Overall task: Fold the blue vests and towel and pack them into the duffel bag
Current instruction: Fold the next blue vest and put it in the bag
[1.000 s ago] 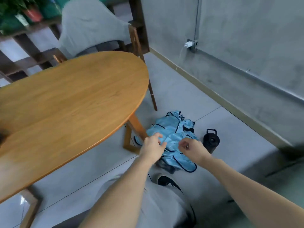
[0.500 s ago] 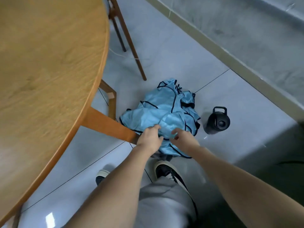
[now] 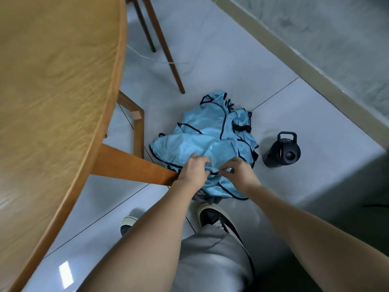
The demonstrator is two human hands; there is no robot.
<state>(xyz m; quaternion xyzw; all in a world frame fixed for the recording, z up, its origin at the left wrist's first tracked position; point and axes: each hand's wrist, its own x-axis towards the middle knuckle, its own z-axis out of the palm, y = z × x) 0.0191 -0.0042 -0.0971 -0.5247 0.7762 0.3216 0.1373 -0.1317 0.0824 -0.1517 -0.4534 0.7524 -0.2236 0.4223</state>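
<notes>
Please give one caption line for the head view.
Both hands, left hand and right hand, grip crumpled blue vests on the floor beside a black bottle.

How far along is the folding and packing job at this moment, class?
Done: nothing visibly; the blue vests lie in a crumpled heap on the floor beside a black bottle. In hand: the left hand and right hand grip the heap's near edge. Left: all folding and packing; no towel or duffel bag can be clearly made out.
</notes>
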